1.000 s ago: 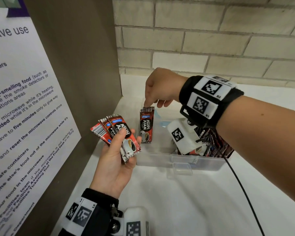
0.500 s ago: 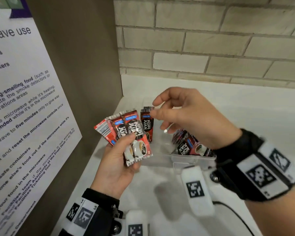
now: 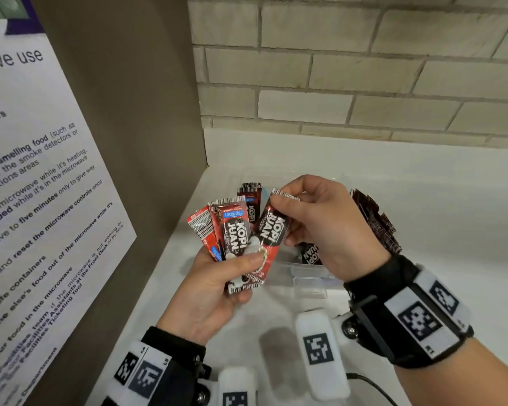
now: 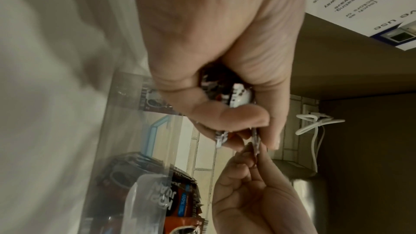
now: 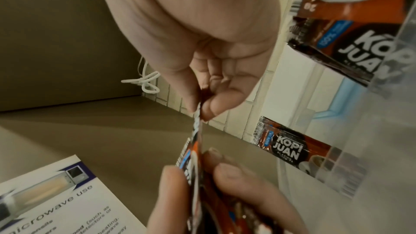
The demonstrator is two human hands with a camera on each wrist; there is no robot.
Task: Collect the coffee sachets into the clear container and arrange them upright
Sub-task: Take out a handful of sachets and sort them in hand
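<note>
Over the left end of the counter (image 3: 423, 183), close to the corner where the brown side panel (image 3: 147, 112) meets the brick wall (image 3: 364, 68), both hands now meet in front of the container (image 3: 308, 273). A second ago the right hand (image 3: 320, 227) was reaching into the container, standing one sachet at its left end; half a second ago it had let go and was coming back, fingers loosely spread. Now its thumb and forefinger pinch the top edge of the front sachet (image 3: 269, 232) in the fan (image 3: 226, 232) that the left hand (image 3: 208, 291) holds. The left hand's grip is unchanged: thumb pressed across the lower ends, fingers curled behind, the fan just left of the container and above the counter.

The placed sachet (image 3: 248, 197) stands upright at the container's left end, apart from the stack (image 3: 373, 221) that leans at its right end. A few more lie low inside; their pose is hard to read.

So one cycle looks finished and the next is beginning: the pinched sachet is probably about to be drawn free and set beside the upright one. About three more would remain in the fan, and the leaning stack likely needs straightening, so the task seems roughly midway.
</note>
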